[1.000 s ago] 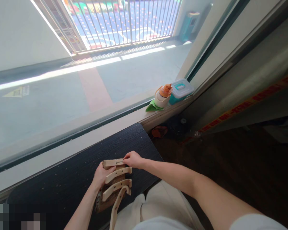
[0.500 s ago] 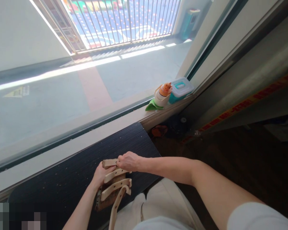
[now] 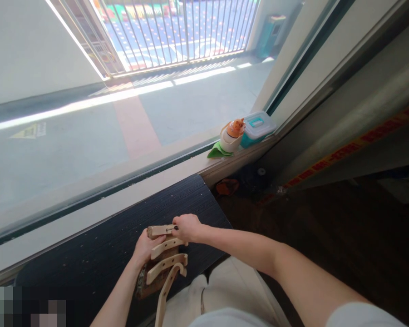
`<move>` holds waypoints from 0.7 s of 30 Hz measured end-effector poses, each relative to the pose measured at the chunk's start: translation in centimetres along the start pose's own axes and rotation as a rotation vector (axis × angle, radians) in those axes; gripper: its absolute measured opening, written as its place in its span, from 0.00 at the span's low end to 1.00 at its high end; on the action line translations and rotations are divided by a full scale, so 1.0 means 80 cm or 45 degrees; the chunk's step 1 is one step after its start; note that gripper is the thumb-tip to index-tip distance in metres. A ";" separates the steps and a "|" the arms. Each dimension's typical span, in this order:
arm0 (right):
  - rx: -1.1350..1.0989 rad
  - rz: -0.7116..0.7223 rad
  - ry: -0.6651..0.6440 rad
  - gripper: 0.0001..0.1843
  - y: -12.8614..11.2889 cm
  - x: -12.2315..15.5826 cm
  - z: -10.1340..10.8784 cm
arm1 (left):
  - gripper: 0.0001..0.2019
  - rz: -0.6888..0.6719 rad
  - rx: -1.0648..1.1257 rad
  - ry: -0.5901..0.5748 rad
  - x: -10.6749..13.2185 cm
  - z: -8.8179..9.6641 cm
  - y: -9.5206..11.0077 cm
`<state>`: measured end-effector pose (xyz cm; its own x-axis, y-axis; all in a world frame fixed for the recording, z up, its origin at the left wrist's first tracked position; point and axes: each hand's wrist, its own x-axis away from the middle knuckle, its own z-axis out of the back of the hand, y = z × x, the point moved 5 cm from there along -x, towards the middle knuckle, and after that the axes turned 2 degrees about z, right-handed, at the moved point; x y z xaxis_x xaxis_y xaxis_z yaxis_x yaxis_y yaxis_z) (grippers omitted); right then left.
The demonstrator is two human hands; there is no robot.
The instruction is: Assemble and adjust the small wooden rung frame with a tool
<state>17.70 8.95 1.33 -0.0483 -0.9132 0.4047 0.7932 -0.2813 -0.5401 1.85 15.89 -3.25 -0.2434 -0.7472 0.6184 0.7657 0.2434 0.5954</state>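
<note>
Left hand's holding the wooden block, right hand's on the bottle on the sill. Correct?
Not the right hand: the head view shows it at the top pale strip, not on the bottle, which stands apart on the sill. The left hand does hold the wooden block.

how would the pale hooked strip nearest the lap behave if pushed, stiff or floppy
The pale hooked strip is probably stiff, since it looks wooden and holds a curve. It seems light for its size, being narrow and slim. A push might swivel it, as much of it extends past the brown board.
</note>
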 end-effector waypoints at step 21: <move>-0.217 -0.293 -0.276 0.17 0.014 -0.027 0.000 | 0.21 0.001 0.021 0.024 -0.002 -0.001 -0.008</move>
<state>18.75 10.57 -0.13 -0.0694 -0.7418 0.6670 0.6628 -0.5340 -0.5249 1.45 15.80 -3.78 -0.2315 -0.7587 0.6089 0.7559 0.2537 0.6036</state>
